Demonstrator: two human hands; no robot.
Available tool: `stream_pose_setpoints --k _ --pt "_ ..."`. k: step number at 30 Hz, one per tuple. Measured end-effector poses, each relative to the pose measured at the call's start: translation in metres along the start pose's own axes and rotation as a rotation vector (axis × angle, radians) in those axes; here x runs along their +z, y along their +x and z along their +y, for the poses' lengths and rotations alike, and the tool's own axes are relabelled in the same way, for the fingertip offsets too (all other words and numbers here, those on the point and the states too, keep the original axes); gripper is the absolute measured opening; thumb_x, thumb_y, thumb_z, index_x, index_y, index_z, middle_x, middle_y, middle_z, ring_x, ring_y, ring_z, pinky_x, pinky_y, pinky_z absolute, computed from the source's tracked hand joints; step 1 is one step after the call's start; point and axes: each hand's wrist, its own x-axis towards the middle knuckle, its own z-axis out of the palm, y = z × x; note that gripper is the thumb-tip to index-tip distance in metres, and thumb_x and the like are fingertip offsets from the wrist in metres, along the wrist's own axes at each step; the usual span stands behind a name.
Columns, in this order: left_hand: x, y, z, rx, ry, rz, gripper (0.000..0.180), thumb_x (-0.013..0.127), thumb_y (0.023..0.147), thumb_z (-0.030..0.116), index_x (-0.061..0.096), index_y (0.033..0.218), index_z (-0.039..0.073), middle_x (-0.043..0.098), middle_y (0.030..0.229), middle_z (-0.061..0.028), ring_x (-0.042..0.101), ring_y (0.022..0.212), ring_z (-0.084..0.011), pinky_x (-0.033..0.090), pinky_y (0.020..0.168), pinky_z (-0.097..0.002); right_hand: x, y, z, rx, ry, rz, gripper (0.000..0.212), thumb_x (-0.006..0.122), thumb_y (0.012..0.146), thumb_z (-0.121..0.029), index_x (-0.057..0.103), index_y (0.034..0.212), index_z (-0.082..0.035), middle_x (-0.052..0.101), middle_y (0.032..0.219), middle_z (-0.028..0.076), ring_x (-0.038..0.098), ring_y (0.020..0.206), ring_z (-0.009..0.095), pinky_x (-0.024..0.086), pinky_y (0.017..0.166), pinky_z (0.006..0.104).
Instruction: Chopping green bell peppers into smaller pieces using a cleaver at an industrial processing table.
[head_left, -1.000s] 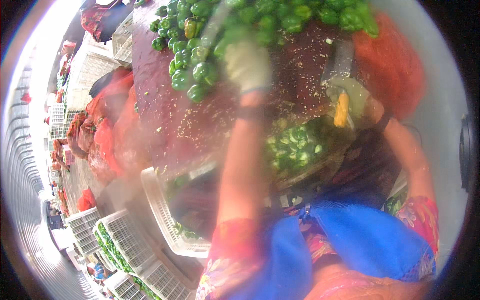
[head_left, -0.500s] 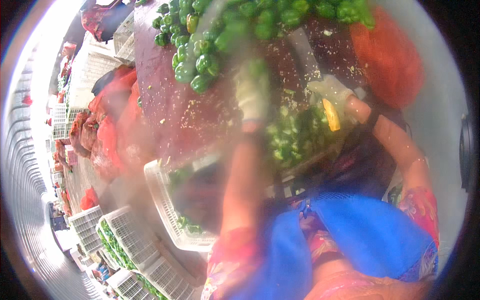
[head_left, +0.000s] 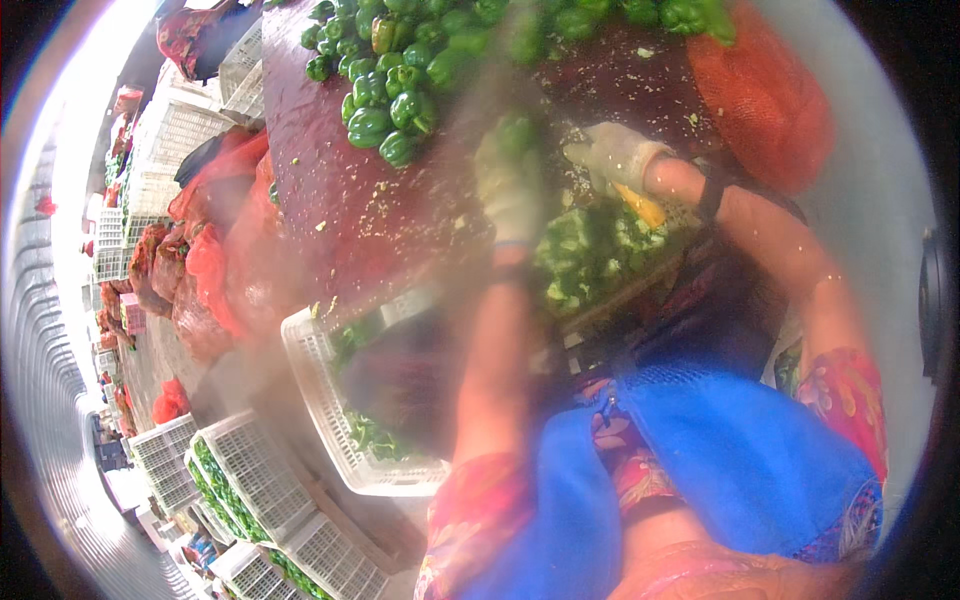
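Note:
A pale work glove covers my left hand (head_left: 508, 190), which is blurred and closed on a green bell pepper (head_left: 518, 135) above the dark red table. Close by on its right, my right hand (head_left: 620, 158), also gloved, grips a knife; its yellow handle (head_left: 641, 207) sticks out below the palm, and the blade cannot be made out now. Just under both hands lie cut green pepper pieces (head_left: 590, 255), heaped near my body. Whole green bell peppers (head_left: 405, 100) are piled along the far side of the table.
The dark red table (head_left: 350, 225) carries scattered pale seeds and scraps. An orange-red mesh sack (head_left: 765, 105) lies at the far right. A white plastic crate (head_left: 325, 400) with green pieces stands at the near left. Further left are stacked crates (head_left: 250, 465) and red mesh bags (head_left: 215, 275).
My right hand has moved left toward my left hand, carrying the knife, whose pale blade showed before. My left hand still holds the pepper in nearly the same place.

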Motion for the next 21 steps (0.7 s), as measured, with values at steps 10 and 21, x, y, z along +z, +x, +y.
stream_pose_setpoints --k 10,21 --pt "0.006 -0.003 -0.006 0.038 -0.04 0.053 0.048 0.058 0.086 0.016 0.046 0.131 0.006 0.054 0.123 -0.0176 0.053 0.109 -0.0367 0.043 0.095 -0.0443 0.009 0.064 0.026 -0.221 -0.979 -0.513 0.03 0.052 0.086 -0.011 0.061 0.115 -0.009 0.068 0.096 0.013 0.067 0.087 0.027 0.054 0.078 0.0368" --pt "-0.015 0.07 0.004 -0.346 -0.191 -0.623 0.056 0.066 0.076 0.031 0.047 0.123 0.006 0.064 0.105 -0.0201 0.062 0.097 -0.0348 0.049 0.084 -0.0428 0.013 0.057 0.091 -0.176 -0.415 -0.21 0.036 0.054 0.091 -0.031 0.065 0.103 0.0 0.067 0.08 0.013 0.063 0.064 0.022 0.05 0.058 0.0332"
